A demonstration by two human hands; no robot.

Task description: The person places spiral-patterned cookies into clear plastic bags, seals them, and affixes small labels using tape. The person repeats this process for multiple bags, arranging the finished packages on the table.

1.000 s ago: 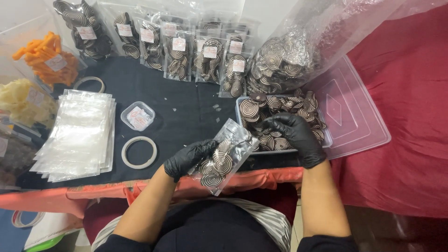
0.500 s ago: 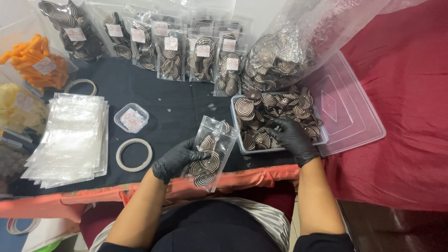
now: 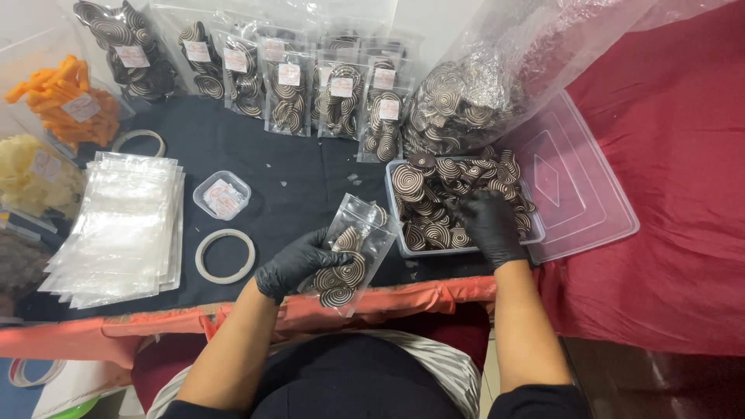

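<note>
Since the earlier frames, the left hand (image 3: 299, 264) had drawn the clear pouch (image 3: 351, 256) a little lower toward the near edge of the table (image 3: 256, 155), and the right hand (image 3: 489, 225) had settled deeper into the clear tub (image 3: 400, 225). Both hands wore black gloves. Left fingers were wrapped around the pouch's side, holding it tilted with its mouth toward the tub; several brown-and-cream spiral chips (image 3: 446, 194) already lay in its bottom half. Right fingers were curled down among the chips in the tub, but whether they had closed on any I could not tell. That shift read as one more handful being gathered for a pouch only partly filled. Along the far edge stood a row of filled pouches (image 3: 310, 93), a big bag of chips (image 3: 481, 93) behind the tub, a lid (image 3: 574, 194) to its right, and flat empty pouches (image 3: 116, 225) near the left edge.
</note>
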